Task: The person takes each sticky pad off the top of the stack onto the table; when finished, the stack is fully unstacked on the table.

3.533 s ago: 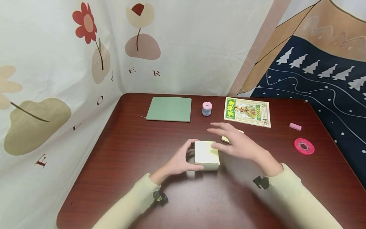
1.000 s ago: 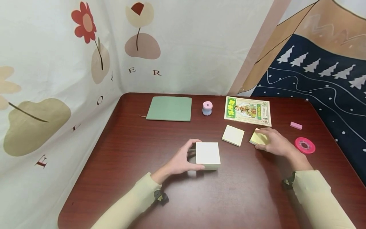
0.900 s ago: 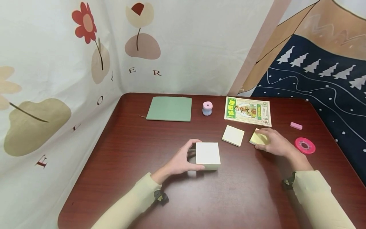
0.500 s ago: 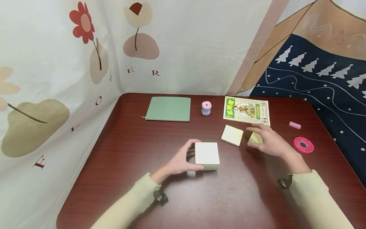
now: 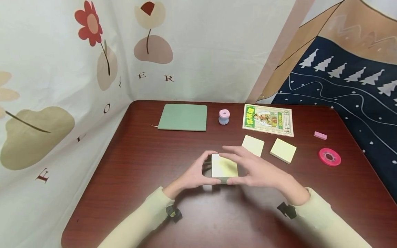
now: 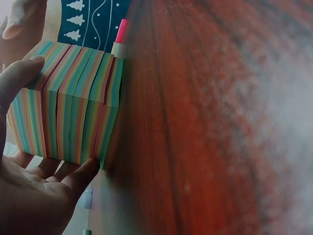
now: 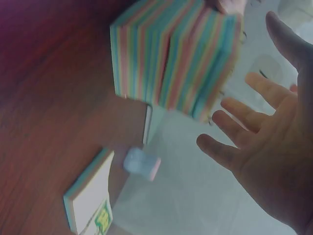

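A tall stack of sticky note pads stands on the table, its sides striped in pastel colours in the left wrist view. My left hand grips it from the left, thumb on the near face and fingers on the far one. Over its right side hovers my right hand, fingers spread; the right wrist view shows a gap between that hand and the stack. Two separate sticky note pads lie to the right: a partly covered pale one and a yellowish one.
Along the back of the table lie a green notebook, a pink and blue spool-shaped item and an illustrated card. At the right are a small pink block and a pink ring-shaped object.
My right hand has let go of the yellowish pad, leaving it on the table at the right, and has moved left to the stack. My left hand keeps its grip in place.
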### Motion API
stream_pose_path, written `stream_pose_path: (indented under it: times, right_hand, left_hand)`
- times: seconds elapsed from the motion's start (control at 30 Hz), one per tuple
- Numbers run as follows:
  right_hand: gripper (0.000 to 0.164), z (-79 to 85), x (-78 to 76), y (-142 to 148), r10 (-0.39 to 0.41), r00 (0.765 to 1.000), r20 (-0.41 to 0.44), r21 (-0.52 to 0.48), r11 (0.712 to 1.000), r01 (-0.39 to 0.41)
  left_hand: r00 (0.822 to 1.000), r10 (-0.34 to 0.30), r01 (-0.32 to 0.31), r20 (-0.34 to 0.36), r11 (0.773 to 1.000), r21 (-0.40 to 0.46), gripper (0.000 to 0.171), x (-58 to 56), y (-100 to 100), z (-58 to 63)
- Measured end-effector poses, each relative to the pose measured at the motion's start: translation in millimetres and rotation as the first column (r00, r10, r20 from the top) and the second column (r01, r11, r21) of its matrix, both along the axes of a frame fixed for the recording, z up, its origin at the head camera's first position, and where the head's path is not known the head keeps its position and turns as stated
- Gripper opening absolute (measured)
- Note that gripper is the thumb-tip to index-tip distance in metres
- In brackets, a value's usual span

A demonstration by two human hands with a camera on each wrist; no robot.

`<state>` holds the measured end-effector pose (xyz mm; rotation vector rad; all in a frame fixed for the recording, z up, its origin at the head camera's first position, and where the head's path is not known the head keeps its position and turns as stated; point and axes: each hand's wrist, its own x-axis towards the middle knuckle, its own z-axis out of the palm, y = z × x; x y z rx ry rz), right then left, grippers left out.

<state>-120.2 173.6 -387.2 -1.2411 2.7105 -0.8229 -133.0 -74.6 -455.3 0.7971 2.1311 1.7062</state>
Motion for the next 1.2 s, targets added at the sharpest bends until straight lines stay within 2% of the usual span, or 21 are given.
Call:
stream_pose_path:
  times: [0.1,0.23,0.53,0.67,0.77,0.83,0.9,1.03,1.07,1.2]
  right_hand:
    - [0.073,-3.2,0.3,-8.6,0.037,0.999,-0.01,0.035,0.999,-0.036]
    - [0.069,-7.8,-2.6,-13.6,0.046,0.999,-0.021,0.071,0.996,-0.045]
    - [0.065,-6.7,-7.2,-17.5,0.019,1.0,-0.025,0.1,0.995,-0.017]
    - [0.064,-3.4,-9.7,-18.3,0.023,1.0,-0.007,0.108,0.994,-0.023]
    - [0.063,1.8,-14.4,-16.5,0.03,0.999,0.022,0.095,0.995,-0.032]
    - [0.063,7.1,-20.0,-13.9,0.023,0.998,0.064,0.065,0.997,-0.027]
    - [0.062,11.9,-28.3,-10.5,0.004,0.994,0.112,0.015,1.0,-0.005]
    - [0.062,11.4,-52.8,-2.6,-0.076,0.989,0.13,-0.049,0.995,0.083]
    - [0.062,8.2,-60.2,-0.7,-0.1,0.988,0.115,-0.049,0.993,0.106]
    - [0.062,-11.7,-89.1,3.6,-0.197,0.977,0.075,-0.006,0.98,0.198]
  left_hand:
    - [1.0,-0.001,0.001,-0.019,1.0,-0.02,0.08,-4.9,-0.5,-12.9]
    - [1.0,0.001,-0.002,-0.028,0.999,-0.037,0.081,-5.2,0.2,-12.1]
    - [1.0,0.003,-0.004,-0.005,1.0,-0.028,0.079,-4.7,-0.1,-12.8]
    - [1.0,0.008,-0.008,0.013,1.0,-0.028,0.081,-2.8,0.8,-8.1]
    - [1.0,0.005,-0.004,0.03,0.999,-0.038,0.08,1.3,1.1,4.3]
    - [0.999,0.011,-0.009,0.039,0.999,-0.051,0.08,4.1,1.0,12.5]
    - [0.999,0.019,-0.016,0.038,0.998,-0.065,0.08,4.4,0.9,12.9]
    - [0.999,0.033,-0.03,0.039,0.998,-0.06,0.081,-0.1,0.2,-2.3]
    - [0.999,0.031,-0.029,0.039,0.998,-0.053,0.082,-1.8,0.0,-7.5]
    - [0.999,0.029,-0.028,0.041,0.999,-0.03,0.082,-4.4,-1.1,-14.4]
